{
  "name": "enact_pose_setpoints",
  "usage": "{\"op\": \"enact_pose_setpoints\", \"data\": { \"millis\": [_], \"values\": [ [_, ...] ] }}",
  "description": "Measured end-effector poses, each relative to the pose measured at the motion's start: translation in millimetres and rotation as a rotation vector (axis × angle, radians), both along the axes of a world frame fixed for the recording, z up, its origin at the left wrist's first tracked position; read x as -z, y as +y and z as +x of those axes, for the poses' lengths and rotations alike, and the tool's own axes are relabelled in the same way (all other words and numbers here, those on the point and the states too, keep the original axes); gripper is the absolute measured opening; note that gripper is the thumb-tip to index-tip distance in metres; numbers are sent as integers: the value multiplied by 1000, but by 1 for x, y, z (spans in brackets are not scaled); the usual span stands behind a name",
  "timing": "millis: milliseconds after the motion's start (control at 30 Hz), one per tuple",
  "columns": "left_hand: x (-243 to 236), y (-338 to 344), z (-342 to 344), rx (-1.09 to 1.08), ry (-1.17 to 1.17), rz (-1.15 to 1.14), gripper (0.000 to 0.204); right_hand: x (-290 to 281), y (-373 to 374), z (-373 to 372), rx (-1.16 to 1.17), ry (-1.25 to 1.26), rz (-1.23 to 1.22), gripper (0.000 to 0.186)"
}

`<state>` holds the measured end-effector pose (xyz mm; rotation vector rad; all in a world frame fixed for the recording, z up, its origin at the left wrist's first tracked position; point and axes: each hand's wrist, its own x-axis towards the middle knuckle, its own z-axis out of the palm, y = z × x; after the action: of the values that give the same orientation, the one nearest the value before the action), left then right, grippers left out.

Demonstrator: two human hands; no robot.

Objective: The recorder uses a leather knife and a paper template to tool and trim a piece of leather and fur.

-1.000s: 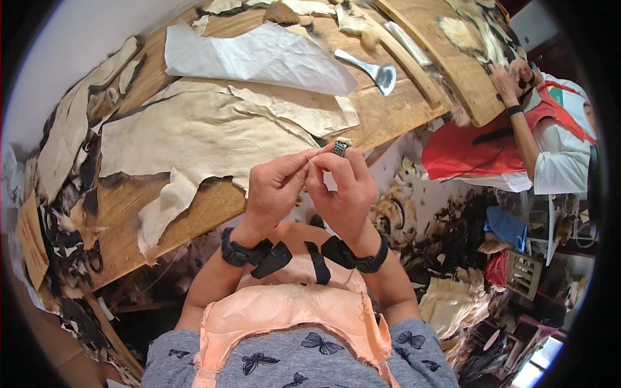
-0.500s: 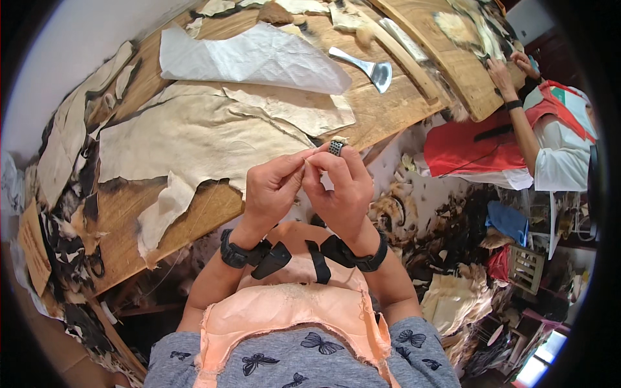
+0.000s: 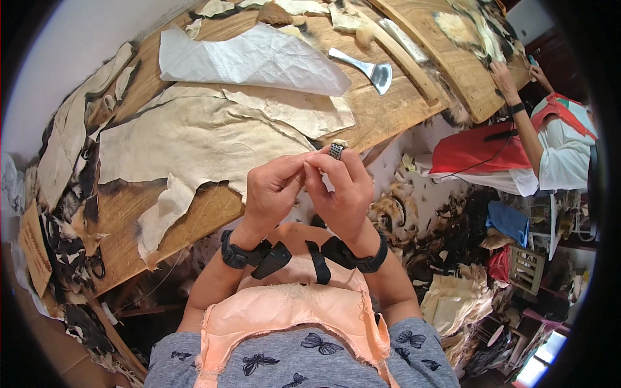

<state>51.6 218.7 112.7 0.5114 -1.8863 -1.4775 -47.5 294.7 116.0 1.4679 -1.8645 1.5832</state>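
My left hand (image 3: 273, 193) and my right hand (image 3: 341, 193) meet fingertip to fingertip above the table's near edge. Both are closed in a pinch; whatever sits between the fingertips is too small to make out. A dark dimpled thimble ring (image 3: 336, 150) circles a finger of my right hand. Just beyond my hands, a large cream hide (image 3: 194, 139) with ragged, dark-haired edges lies on the wooden table (image 3: 217, 210). One narrow flap of it hangs over the near edge. A thin thread (image 3: 169, 275) trails down from the table at the left.
White sheet (image 3: 249, 58) lies across the hide's far side, beside a wide-bladed metal scraper (image 3: 372, 70). Wooden bars (image 3: 404, 61) rest farther right. A co-worker in a red apron (image 3: 475, 150) handles fur at the far right. Hide scraps (image 3: 456, 294) cover the floor there.
My hands stay pinched together in nearly the same spot. At the far right, the co-worker's arms and body have shifted slightly, with the hands farther apart.
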Motion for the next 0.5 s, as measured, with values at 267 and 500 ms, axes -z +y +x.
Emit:
{"op": "enact_pose_setpoints", "data": {
  "millis": [267, 500],
  "values": [
    [-3, 0, -2, -1, -101, -9, 27, 2, 2, -5, -14, -2, -19, 21],
    [0, -7, -6, -23, -167, -276, 25, 4, 4, -18, -27, 75, 92, 18]
  ]
}}
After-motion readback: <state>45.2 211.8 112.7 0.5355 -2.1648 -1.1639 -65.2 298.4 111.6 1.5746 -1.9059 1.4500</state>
